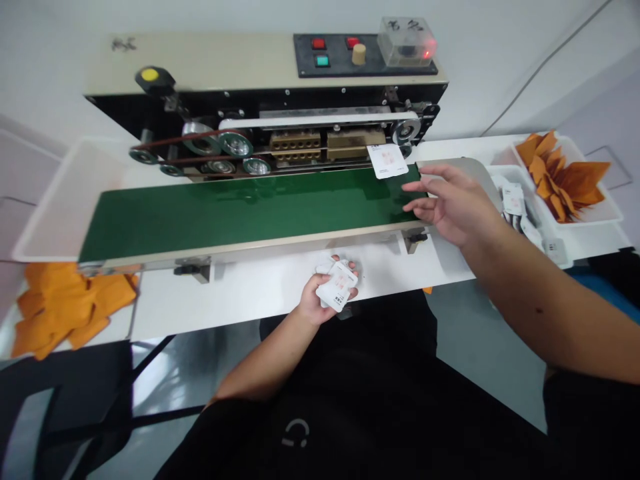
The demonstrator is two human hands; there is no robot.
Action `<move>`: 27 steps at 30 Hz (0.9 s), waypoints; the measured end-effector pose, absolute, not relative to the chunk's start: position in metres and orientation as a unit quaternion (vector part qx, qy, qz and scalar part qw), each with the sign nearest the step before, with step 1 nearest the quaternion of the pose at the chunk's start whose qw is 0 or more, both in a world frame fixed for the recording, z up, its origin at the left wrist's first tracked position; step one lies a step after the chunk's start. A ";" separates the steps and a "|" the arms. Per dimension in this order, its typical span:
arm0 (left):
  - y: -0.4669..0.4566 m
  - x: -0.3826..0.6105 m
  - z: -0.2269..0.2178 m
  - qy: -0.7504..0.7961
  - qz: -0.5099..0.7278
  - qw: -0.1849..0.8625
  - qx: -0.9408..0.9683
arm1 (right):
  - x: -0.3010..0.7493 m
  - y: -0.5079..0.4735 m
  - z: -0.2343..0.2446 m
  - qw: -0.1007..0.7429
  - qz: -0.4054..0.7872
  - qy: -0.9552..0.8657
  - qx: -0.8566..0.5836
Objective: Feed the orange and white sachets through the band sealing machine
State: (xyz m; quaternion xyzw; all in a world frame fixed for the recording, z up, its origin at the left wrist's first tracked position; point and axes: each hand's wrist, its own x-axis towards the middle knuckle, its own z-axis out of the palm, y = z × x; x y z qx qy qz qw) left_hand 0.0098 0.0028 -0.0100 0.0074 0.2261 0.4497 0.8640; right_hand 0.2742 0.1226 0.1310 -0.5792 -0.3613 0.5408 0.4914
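Observation:
My left hand is closed around a small stack of white printed sachets, held low in front of the machine's near edge. Above the right end of the green conveyor belt, my right hand has its fingers spread with nothing in them. Just beyond those fingertips, a single white sachet has its upper edge at the sealing machine's band inlet and its lower part over the belt. It is apart from my right hand.
At the right stand a white bin of white sachets and a tray of orange pouches. More orange pouches lie in a pile at the left, near a white bin. A control panel tops the machine.

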 end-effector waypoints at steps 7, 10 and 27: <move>-0.007 0.023 -0.009 0.239 0.437 0.867 -0.018 | 0.250 -0.001 0.086 0.471 0.506 -0.474 -0.545; -0.011 0.034 -0.003 0.245 0.458 0.854 -0.028 | 0.238 -0.036 0.053 0.432 0.512 -0.502 -0.547; -0.027 0.060 0.021 0.181 0.558 0.808 0.058 | 0.226 -0.055 0.030 0.454 0.379 -0.580 -0.560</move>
